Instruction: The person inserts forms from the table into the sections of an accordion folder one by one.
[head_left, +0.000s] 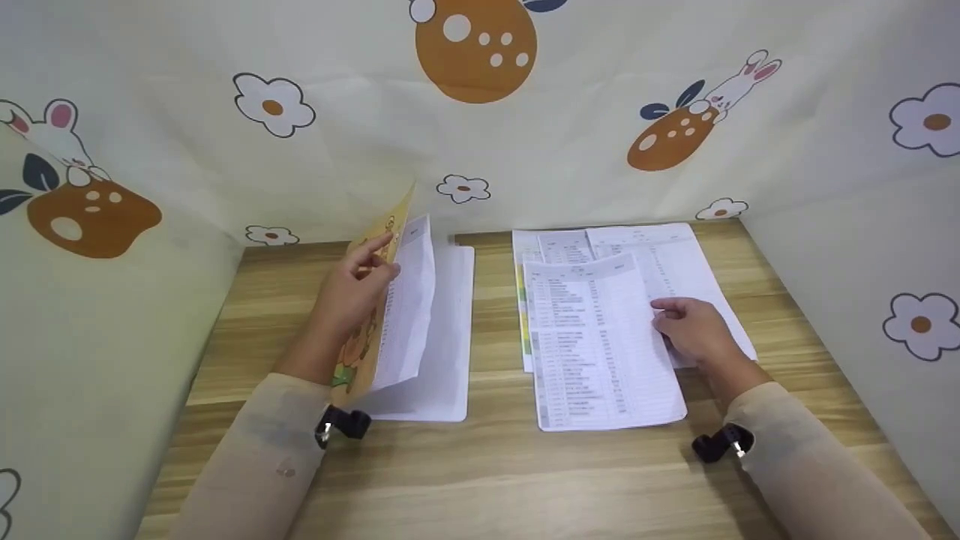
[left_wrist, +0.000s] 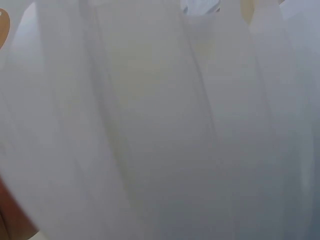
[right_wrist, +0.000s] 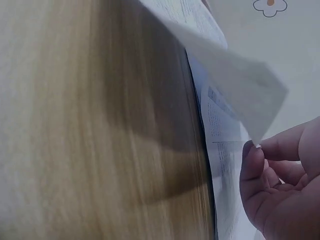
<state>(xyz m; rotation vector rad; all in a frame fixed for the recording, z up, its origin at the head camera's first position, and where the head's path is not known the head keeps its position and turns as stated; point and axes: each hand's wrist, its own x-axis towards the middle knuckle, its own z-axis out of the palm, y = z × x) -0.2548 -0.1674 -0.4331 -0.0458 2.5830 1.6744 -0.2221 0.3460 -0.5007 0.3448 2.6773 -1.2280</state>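
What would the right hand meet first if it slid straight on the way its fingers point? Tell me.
The right hand rests on the top printed white sheet, fingers pointing left. Going on, it would probably cross that sheet, then bare wooden table, before reaching the white folder. Depth is uncertain.

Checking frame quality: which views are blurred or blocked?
Head view: sharp, even light, both hands clear. Left wrist view: filled by white paper too close, a soft blur. Right wrist view: table smeared, lifted sheet casts a shadow, fingers close and soft.

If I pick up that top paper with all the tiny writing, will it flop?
Probably. The top printed sheet looks thin, and its edge already curls where the right hand lifts it. It likely slides easily off the stack beneath.
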